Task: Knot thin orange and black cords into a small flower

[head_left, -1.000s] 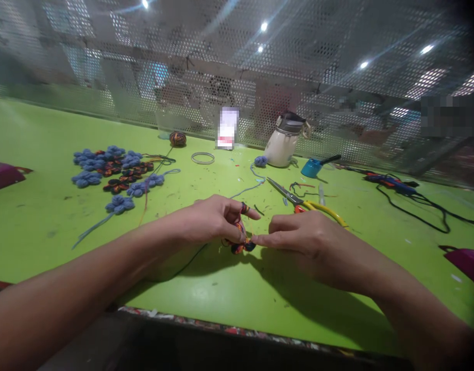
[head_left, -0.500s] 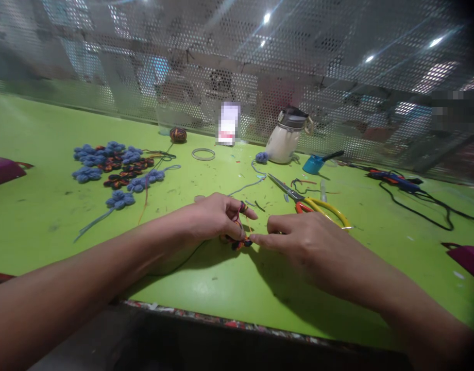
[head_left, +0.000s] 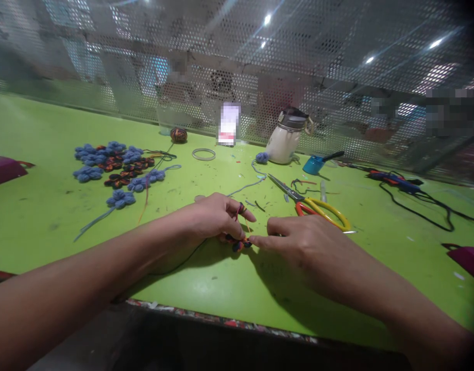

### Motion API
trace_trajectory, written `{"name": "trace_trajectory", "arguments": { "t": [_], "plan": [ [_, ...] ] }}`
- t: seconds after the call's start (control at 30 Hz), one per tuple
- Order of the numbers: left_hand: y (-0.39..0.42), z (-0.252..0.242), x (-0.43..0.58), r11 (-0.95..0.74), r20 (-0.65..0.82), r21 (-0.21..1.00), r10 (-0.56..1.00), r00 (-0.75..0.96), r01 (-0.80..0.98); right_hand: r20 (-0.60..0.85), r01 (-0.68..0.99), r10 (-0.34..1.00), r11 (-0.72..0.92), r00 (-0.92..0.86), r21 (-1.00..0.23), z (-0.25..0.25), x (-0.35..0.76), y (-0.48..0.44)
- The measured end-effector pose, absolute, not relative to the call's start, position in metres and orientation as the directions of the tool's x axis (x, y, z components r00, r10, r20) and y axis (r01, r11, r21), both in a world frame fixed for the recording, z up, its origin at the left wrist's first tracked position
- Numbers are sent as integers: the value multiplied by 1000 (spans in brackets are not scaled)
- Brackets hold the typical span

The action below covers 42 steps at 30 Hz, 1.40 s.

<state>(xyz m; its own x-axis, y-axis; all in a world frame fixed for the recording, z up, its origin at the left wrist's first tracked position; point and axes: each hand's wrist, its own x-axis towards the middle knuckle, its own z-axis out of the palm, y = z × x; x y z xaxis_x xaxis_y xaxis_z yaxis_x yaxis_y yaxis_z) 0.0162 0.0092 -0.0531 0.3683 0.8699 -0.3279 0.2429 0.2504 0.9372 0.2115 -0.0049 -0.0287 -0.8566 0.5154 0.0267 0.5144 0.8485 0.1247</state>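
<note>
My left hand point(head_left: 217, 219) pinches a small crocheted piece point(head_left: 241, 244) in black and orange yarn just above the table. Dark variegated yarn is wound round its raised index finger, and an orange strand runs down to the piece. On the right, my right hand point(head_left: 299, 239) is closed, its index fingertip against the piece's right edge. It grips a thin crochet hook, mostly hidden by the hand; a shiny metal end point(head_left: 350, 232) shows behind the knuckles. Finished crocheted flowers, blue point(head_left: 120, 199) and black-orange point(head_left: 117, 180), lie in a group to the left.
Yellow-and-red-handled scissors point(head_left: 325, 208) lie beyond my right hand. Farther back are a bottle point(head_left: 283, 139), a blue pot point(head_left: 313, 165), a ring point(head_left: 203, 154), a yarn ball point(head_left: 179, 135) and a phone-like bright screen point(head_left: 228, 123). A perforated metal panel point(head_left: 136, 67) borders the table.
The shiny hook end behind my right hand has shifted slightly left and down. My left index finger and its yarn have moved very slightly; the piece stays pinched.
</note>
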Motion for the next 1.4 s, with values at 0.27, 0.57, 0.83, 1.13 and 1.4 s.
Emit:
{"name": "trace_trajectory", "arguments": {
  "t": [0.27,0.57,0.83,1.13,1.4],
  "plan": [
    [7,-49,12,190,-280,956,821,497,223,95,414,431,897,-897,-153,-27,224,12],
    [6,-47,10,124,-228,966,818,528,226,143,411,446,885,-884,-220,-27,228,17],
    [6,-47,10,169,-244,969,780,576,182,176,370,424,888,-888,-273,-27,224,16],
    [3,-44,6,195,-195,978,752,630,70,256,290,396,884,-882,-368,-24,224,16],
    [3,-44,6,187,-190,980,749,634,72,312,217,394,852,-865,-476,-23,222,18]
  ]
}}
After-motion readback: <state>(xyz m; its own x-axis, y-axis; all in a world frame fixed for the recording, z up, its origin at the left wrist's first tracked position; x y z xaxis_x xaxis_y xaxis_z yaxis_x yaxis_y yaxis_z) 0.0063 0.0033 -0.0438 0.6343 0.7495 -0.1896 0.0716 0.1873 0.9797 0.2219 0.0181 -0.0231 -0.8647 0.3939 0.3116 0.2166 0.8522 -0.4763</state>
